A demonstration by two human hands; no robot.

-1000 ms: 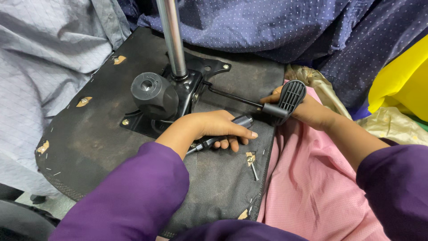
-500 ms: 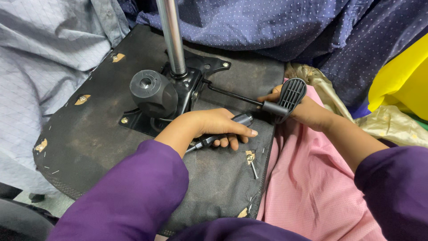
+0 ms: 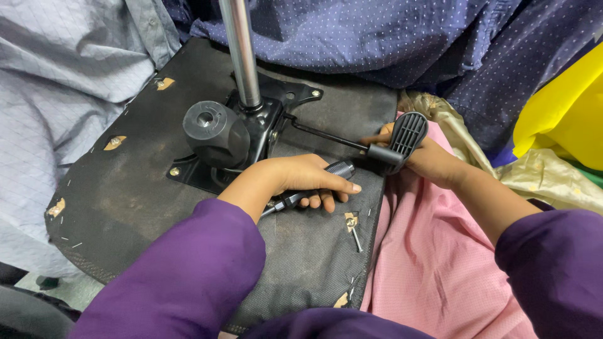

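Black fabric covers the upturned chair seat [image 3: 125,207] in front of us, its underside facing up, with a metal mechanism plate [image 3: 264,125] bolted near the middle and a shiny steel column [image 3: 242,50] rising from it. A round black knob [image 3: 213,132] sticks out of the plate on our left.

Our left hand [image 3: 295,182] lies palm down on the seat, just below the plate. Its grip is closed around a dark, ridged tool handle [image 3: 333,171]; the handle's end shows past the thumb side, and the fingers curl over the rest, so we cannot tell what kind of tip it has.

Our right hand [image 3: 427,160] is just to the right, at the seat's edge. Its grip is closed on the ribbed black paddle of the chair lever [image 3: 408,132], fingers wrapped behind it. The lever's thin rod runs from the paddle leftward into the plate.

The two hands sit near each other, the tool handle almost touching the lever's base. A loose screw [image 3: 355,235] lies on the seat just below the left hand. Purple sleeves cover both arms, and pink cloth [image 3: 427,270] lies under the right forearm.
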